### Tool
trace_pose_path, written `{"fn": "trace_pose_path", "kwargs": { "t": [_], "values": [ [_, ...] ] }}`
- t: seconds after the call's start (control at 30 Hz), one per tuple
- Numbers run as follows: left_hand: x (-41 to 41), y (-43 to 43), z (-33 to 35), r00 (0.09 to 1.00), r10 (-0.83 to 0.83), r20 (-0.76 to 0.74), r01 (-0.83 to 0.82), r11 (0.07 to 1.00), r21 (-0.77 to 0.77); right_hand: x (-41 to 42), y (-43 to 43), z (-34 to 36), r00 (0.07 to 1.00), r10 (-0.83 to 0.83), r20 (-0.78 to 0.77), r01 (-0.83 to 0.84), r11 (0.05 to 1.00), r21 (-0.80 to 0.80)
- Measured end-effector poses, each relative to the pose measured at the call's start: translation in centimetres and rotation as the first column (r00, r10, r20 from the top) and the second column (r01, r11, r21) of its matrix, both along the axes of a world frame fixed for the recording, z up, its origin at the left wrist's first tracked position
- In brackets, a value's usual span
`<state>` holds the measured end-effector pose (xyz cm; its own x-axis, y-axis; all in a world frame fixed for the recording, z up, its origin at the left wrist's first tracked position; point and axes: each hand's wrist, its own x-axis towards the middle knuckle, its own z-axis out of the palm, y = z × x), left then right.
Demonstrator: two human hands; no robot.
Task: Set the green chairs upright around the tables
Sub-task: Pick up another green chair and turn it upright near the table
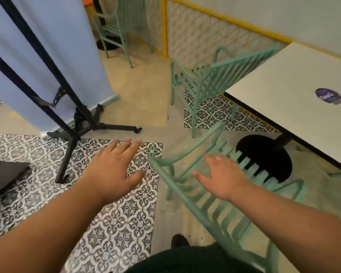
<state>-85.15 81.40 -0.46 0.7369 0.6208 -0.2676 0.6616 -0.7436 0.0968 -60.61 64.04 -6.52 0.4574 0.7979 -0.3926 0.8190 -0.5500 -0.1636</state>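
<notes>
Now the right hand (pixel 222 178) hovers over the near chair (pixel 187 201), by the surface (pixel 293 91) edge. The left hand (pixel 114 170) is over free floor (pixel 126 213). Both grips are apart and hold nothing.

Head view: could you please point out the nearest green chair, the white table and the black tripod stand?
nearest green chair (pixel 187 200): head view, on its backrest's top rail.
white table (pixel 283 85): head view, on the bare tabletop.
black tripod stand (pixel 114 127): head view, on a floor leg.
</notes>
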Motion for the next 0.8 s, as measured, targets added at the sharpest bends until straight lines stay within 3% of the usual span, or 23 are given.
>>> {"fn": "trace_pose_path", "kwargs": {
  "t": [0.2,0.37,0.57,0.8],
  "values": [
    [2.4,9.1,-0.1,0.999,-0.024,0.042,0.026,0.999,-0.037,2.4,8.5,-1.0,0.998,-0.068,0.018,0.069,0.998,-0.015],
    [5.3,18.5,-1.1,0.992,-0.101,0.081,0.107,0.992,-0.069,3.8,15.0,-2.0,0.975,-0.223,0.009,0.223,0.975,0.007],
    [7.9,30.1,-0.1,0.958,-0.27,0.096,0.275,0.96,-0.047,3.3,22.4,-1.3,0.898,-0.437,0.058,0.437,0.899,0.012],
    [15.5,37.1,0.4,0.893,-0.446,0.064,0.45,0.89,-0.076,4.8,27.9,0.5,0.795,-0.607,0.025,0.605,0.795,0.051]
  ]
}}
